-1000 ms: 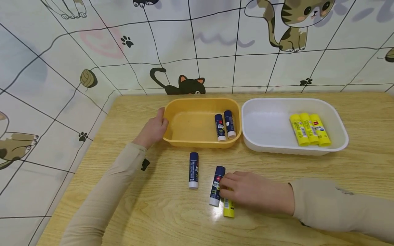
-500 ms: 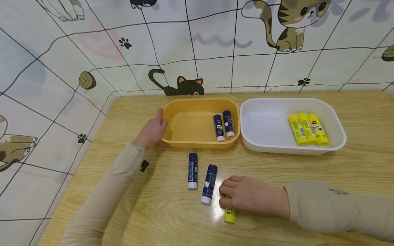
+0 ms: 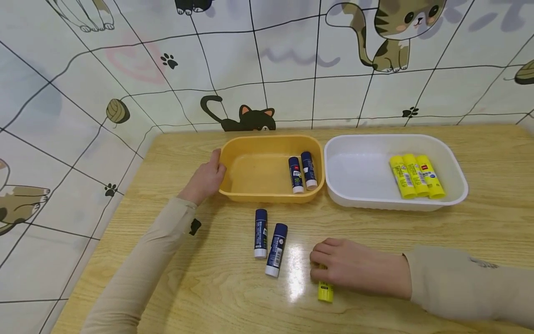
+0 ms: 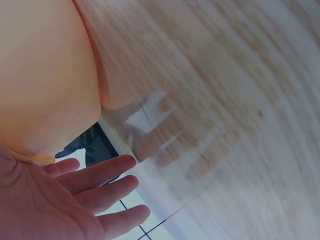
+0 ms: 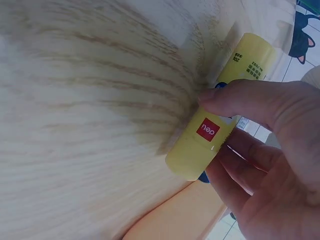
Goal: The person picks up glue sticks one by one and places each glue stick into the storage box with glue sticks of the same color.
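My left hand (image 3: 205,180) holds the left end of the orange tray (image 3: 267,197), its thumb at the rim. In the left wrist view, several of that hand's fingers (image 4: 107,192) extend outside the tray wall. Down at the table, my right hand (image 3: 356,269) grips a yellow glue stick (image 3: 325,293). The right wrist view shows the thumb across this glue stick (image 5: 192,155), with fingers behind it. Left of that hand, two navy glue sticks with white ends, one upright in view (image 3: 260,234) and one slanted (image 3: 276,250), lie on the table.
Two more navy glue sticks (image 3: 295,175) lie at the right end of the orange tray. Beside it, the white tray (image 3: 354,200) carries three yellow glue sticks (image 3: 412,177) on its right side. A cat-patterned wall (image 3: 292,93) borders the wooden table (image 3: 208,287).
My right hand has shifted slightly right with the yellow glue stick, away from the navy ones. The slanted navy stick has rolled left, closer to the other. My left hand has stayed at the tray.
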The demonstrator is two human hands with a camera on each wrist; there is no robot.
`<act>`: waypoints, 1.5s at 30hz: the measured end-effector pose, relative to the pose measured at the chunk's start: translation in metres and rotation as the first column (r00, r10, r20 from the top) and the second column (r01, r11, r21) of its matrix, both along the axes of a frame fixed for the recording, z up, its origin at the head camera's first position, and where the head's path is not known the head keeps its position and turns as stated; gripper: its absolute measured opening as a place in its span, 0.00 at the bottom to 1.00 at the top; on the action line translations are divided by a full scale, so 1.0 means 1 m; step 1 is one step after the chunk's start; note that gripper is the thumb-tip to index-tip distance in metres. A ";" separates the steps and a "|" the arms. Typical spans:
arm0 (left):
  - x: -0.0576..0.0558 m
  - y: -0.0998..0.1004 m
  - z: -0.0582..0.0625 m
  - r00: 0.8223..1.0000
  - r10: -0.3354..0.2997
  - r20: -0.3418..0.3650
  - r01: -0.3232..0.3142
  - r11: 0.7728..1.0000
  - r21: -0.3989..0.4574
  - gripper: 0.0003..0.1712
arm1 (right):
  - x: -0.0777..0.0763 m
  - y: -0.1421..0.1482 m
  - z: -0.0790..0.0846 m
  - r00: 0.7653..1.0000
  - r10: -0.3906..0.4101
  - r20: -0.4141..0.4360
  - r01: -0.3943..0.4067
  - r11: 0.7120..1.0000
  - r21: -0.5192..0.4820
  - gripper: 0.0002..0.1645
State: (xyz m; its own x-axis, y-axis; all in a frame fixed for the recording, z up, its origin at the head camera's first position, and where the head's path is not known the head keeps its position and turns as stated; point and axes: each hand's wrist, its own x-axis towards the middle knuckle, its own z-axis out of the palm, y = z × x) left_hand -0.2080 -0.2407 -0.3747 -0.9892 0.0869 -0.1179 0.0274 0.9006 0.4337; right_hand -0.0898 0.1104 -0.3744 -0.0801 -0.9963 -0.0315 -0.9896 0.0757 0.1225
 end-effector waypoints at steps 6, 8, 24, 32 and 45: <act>0.000 0.000 0.000 1.000 0.002 0.001 -0.002 1.000 0.002 0.28 | -0.003 0.012 0.003 0.999 -0.007 -0.038 0.005 0.999 -0.044 0.15; 0.000 -0.001 0.000 1.000 0.004 -0.003 -0.004 1.000 0.004 0.28 | -0.004 0.016 0.003 0.999 -0.009 -0.044 0.006 0.998 -0.061 0.16; 0.003 -0.003 0.001 1.000 -0.005 0.000 0.005 1.000 -0.016 0.28 | -0.017 0.039 0.025 0.996 -0.093 -0.013 0.092 0.994 -0.064 0.20; 0.001 -0.003 -0.001 1.000 -0.010 0.010 0.010 1.000 -0.018 0.29 | -0.027 0.056 0.044 0.983 -0.181 0.019 0.181 0.983 -0.042 0.23; 0.001 0.002 0.003 1.000 -0.012 0.003 0.012 1.000 -0.005 0.29 | -0.051 0.078 0.059 0.940 -0.300 0.164 0.312 0.948 -0.055 0.28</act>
